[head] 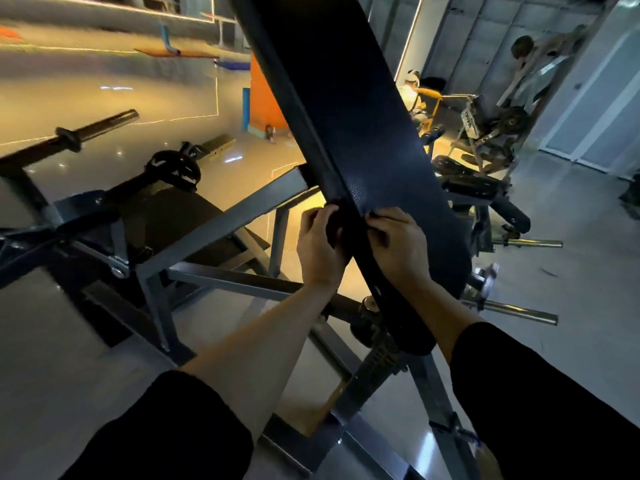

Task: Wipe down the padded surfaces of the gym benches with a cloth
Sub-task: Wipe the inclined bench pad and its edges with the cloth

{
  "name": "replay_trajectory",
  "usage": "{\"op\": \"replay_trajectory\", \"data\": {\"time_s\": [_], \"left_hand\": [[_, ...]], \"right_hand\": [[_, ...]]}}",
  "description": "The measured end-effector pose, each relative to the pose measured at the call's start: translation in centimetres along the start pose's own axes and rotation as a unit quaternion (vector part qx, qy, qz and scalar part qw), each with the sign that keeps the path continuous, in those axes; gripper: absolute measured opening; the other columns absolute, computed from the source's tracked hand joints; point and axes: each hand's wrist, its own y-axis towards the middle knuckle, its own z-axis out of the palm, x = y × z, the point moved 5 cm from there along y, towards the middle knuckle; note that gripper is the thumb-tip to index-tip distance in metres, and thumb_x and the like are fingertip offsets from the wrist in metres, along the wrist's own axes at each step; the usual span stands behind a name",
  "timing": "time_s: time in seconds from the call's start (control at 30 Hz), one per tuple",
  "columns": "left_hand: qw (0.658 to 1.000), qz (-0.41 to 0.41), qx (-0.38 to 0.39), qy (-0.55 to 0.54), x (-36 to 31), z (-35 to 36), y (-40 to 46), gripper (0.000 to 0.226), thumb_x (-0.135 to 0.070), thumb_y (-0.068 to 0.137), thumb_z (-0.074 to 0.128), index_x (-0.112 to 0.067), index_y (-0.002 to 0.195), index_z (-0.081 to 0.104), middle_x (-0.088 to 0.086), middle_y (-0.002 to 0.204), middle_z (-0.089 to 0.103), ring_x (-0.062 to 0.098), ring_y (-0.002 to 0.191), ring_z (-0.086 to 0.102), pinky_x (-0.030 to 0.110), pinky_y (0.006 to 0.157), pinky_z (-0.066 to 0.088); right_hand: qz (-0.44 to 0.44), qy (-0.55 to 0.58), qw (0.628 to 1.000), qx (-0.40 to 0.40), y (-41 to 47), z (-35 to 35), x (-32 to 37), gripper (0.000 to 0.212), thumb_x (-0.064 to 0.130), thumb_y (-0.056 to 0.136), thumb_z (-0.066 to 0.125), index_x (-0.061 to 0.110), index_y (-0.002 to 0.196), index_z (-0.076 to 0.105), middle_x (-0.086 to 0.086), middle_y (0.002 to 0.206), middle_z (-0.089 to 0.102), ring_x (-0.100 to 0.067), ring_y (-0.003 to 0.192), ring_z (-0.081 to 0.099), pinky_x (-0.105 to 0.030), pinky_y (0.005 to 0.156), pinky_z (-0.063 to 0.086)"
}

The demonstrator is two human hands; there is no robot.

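One dark padded bench back (349,109) slants across the view on one grey steel frame (221,226). Two hands meet at its left edge: the left hand (320,245) curls around a dark cloth (334,233) there, and the right hand (398,247) pinches the pad edge beside it. Open floor (52,358) lies left

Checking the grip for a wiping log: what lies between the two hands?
In the head view, the dark bench pad's side edge runs between the left hand and right hand.
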Motion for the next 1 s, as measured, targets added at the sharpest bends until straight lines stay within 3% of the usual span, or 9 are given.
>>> {"op": "replay_trajectory", "data": {"time_s": [0.1,0.2,0.3,0.4,0.53,0.63,0.73,0.87,1.0], "left_hand": [[0.998,-0.035,-0.023,0.039,0.7,-1.2,-1.8,0.034,0.003,0.079,0.066,-0.006,0.112,0.066,0.01,0.116,0.056,0.006,0.1,0.044,0.016,0.087,0.044],[0.995,-0.036,-0.083,0.053,-0.6,-2.0,-0.3,0.031,-0.001,0.085,0.064,-0.007,0.115,0.063,0.01,0.12,0.054,0.008,0.105,0.045,-0.001,0.089,0.033],[0.995,0.0,-0.082,0.052,-2.5,-0.9,1.4,0.026,-0.005,0.088,0.064,-0.006,0.113,0.063,0.009,0.118,0.054,0.01,0.108,0.048,-0.003,0.089,0.03],[0.995,-0.012,-0.09,0.045,-2.6,0.3,1.2,0.026,-0.002,0.086,0.064,-0.008,0.111,0.064,0.008,0.117,0.056,0.007,0.106,0.047,-0.004,0.089,0.03],[0.992,-0.101,-0.035,0.065,2.0,0.9,-0.8,0.021,-0.01,0.088,0.065,-0.013,0.109,0.067,-0.001,0.113,0.057,0.01,0.103,0.052,0.019,0.092,0.046],[0.985,-0.134,-0.061,0.095,4.0,0.3,-2.5,0.017,-0.012,0.089,0.064,-0.014,0.105,0.069,-0.011,0.104,0.054,0.005,0.095,0.048,0.038,0.088,0.049],[0.99,-0.082,-0.11,0.029,1.4,-0.1,-0.7,0.023,-0.014,0.09,0.062,-0.01,0.113,0.064,0.002,0.117,0.055,0.014,0.106,0.053,0.027,0.092,0.047],[0.995,0.001,-0.1,0.025,-0.7,0.3,1.6,0.016,-0.008,0.088,0.064,-0.007,0.103,0.066,0.009,0.111,0.058,0.01,0.103,0.051,0.005,0.088,0.038],[0.992,-0.1,-0.069,0.037,2.5,0.3,0.0,0.022,0.001,0.08,0.067,-0.003,0.102,0.066,0.008,0.109,0.058,0.013,0.098,0.052,0.023,0.089,0.048]], "right_hand": [[0.002,0.007,1.0,0.006,0.1,0.3,-0.4,0.029,0.011,0.088,0.062,0.008,0.117,0.066,-0.005,0.116,0.062,-0.025,0.106,0.057,-0.025,0.081,0.041],[-0.027,0.03,0.999,-0.002,0.9,0.8,0.6,0.037,0.015,0.092,0.06,0.01,0.128,0.058,-0.008,0.126,0.059,-0.023,0.116,0.049,-0.028,0.086,0.039],[-0.063,0.048,0.996,-0.044,1.1,1.5,1.5,0.033,0.025,0.092,0.058,0.007,0.12,0.062,-0.012,0.117,0.064,-0.018,0.108,0.041,-0.037,0.084,0.044],[-0.056,0.038,0.997,-0.035,0.8,2.8,0.6,0.051,0.038,0.088,0.046,0.006,0.126,0.058,-0.014,0.126,0.06,-0.022,0.113,0.035,-0.039,0.087,0.042],[-0.065,0.044,0.996,-0.045,0.6,3.8,-0.2,0.043,0.024,0.096,0.039,0.007,0.133,0.054,-0.013,0.134,0.055,-0.023,0.117,0.036,-0.049,0.088,0.05],[-0.069,0.062,0.994,-0.056,0.4,4.0,-0.4,0.042,0.02,0.098,0.037,0.008,0.135,0.052,-0.012,0.137,0.053,-0.022,0.12,0.036,-0.051,0.088,0.051],[-0.085,0.061,0.992,-0.071,0.4,4.0,-0.8,0.04,0.016,0.096,0.045,0.009,0.136,0.05,-0.013,0.137,0.053,-0.025,0.119,0.037,-0.046,0.088,0.05],[-0.099,0.046,0.99,-0.084,0.2,4.5,-1.1,0.048,0.013,0.09,0.061,0.012,0.136,0.045,-0.015,0.137,0.053,-0.027,0.117,0.04,-0.04,0.084,0.047],[-0.082,0.054,0.991,-0.089,0.1,4.5,-0.7,0.039,0.016,0.099,0.042,0.009,0.136,0.051,-0.011,0.14,0.051,-0.026,0.119,0.041,-0.044,0.086,0.05]]}}
